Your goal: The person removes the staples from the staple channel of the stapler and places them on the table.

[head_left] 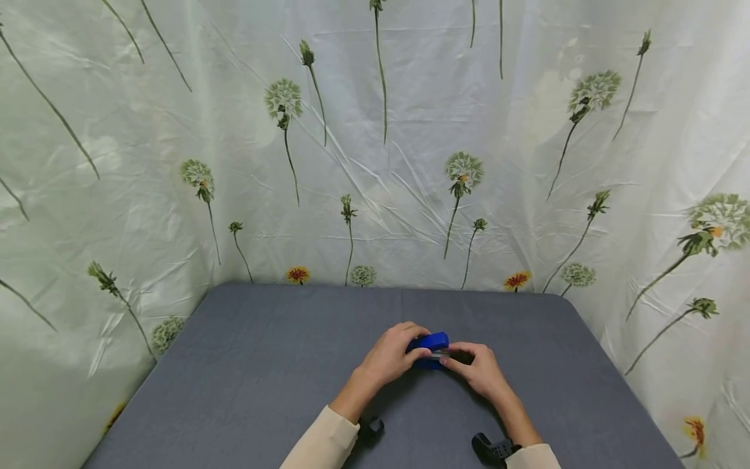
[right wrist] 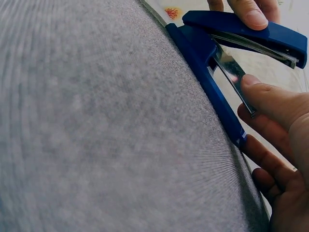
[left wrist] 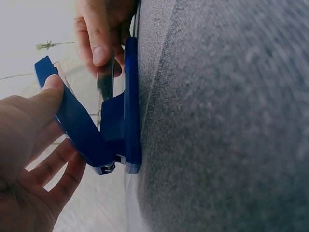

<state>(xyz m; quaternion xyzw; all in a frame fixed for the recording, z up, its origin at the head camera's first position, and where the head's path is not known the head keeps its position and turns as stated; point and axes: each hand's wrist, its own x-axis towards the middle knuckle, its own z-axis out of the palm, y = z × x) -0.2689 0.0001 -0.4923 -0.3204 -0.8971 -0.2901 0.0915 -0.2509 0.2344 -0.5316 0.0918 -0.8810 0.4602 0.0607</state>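
A blue stapler [head_left: 432,341] stands on the grey table with its top cover [right wrist: 285,41] swung up from the base [right wrist: 212,92]. Between the two, the metal staple channel [right wrist: 234,72] shows bare. My left hand [head_left: 391,355] grips the raised cover, its thumb on one side and fingers on the other. With thumb and index finger, my right hand [head_left: 477,371] pinches the free end of the metal channel. Another right finger touches the tip of the base in the right wrist view. The hinge [left wrist: 108,167] is at the end away from my right hand.
The grey cloth-covered tabletop [head_left: 252,365] stretches around both hands. A pale curtain [head_left: 410,117] printed with dandelions hangs behind the table and along its sides. Black straps [head_left: 492,449] sit at both wrists.
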